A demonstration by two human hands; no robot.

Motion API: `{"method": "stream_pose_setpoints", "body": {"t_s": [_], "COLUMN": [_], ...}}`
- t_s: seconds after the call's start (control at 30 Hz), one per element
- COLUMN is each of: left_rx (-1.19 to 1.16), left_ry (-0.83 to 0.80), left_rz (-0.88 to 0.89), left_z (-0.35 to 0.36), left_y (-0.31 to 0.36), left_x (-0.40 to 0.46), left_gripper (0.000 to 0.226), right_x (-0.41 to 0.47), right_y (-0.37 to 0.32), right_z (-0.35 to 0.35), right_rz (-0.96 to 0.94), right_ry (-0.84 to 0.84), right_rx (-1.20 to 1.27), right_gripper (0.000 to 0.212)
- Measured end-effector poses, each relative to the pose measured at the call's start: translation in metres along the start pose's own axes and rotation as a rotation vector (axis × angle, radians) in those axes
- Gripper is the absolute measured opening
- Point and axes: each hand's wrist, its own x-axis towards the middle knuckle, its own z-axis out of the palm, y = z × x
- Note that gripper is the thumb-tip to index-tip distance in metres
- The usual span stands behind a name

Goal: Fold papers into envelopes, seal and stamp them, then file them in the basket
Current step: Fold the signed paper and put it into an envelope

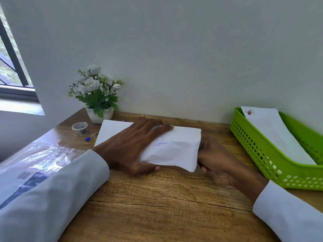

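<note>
Folded paper (172,151) held just above the wooden desk (157,198): left hand (132,145) gripping, fingers over and thumb under; right hand (216,165) at its right edge, grasp blurred, impossible to tell. Risked a skewed crease. In the green basket (262,154), one stamped envelope (276,135)

Small home-office desk corner: wood-grain desktop (157,198) against plain pale wall. Beyond fingertips, white pot of artificial white flowers (97,95), patterned tape roll (79,128), blue-capped pen (90,137). Right of fingers, lime-green perforated plastic filing basket (262,154). Dark-framed window (14,67) far left.
</note>
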Motion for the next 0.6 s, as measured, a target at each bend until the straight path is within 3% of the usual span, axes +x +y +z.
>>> {"method": "stream_pose_setpoints", "body": {"t_s": [0.13,0.23,0.33,0.47,0.53,0.6], "left_rx": [-0.014,-0.055,-0.173,-0.147,-0.13,-0.172], "left_ry": [0.077,0.225,0.356,0.386,0.374,0.343], "left_rz": [-0.06,-0.141,-0.234,-0.275,-0.295,-0.341], "left_z": [-0.003,-0.008,-0.012,-0.009,-0.006,-0.008], "left_y": [0.002,0.005,0.012,0.03,0.038,0.042], "left_x": [-0.003,-0.001,0.005,0.015,0.017,0.017], "left_gripper": [0.098,0.094,0.092,0.101,0.111,0.118], "right_x": [0.003,0.004,0.001,-0.007,-0.009,-0.007], "right_y": [-0.001,0.0,-0.002,-0.01,-0.013,-0.01], "right_z": [-0.008,-0.009,-0.001,0.019,0.024,0.021], "right_rz": [-0.048,-0.106,-0.108,-0.16,-0.163,-0.145], "right_ry": [0.213,0.329,0.141,-0.022,0.057,0.125], "right_rx": [0.074,0.408,0.517,0.538,0.567,0.602], "right_gripper": [0.013,0.048,0.075,0.046,0.03,0.027]}}
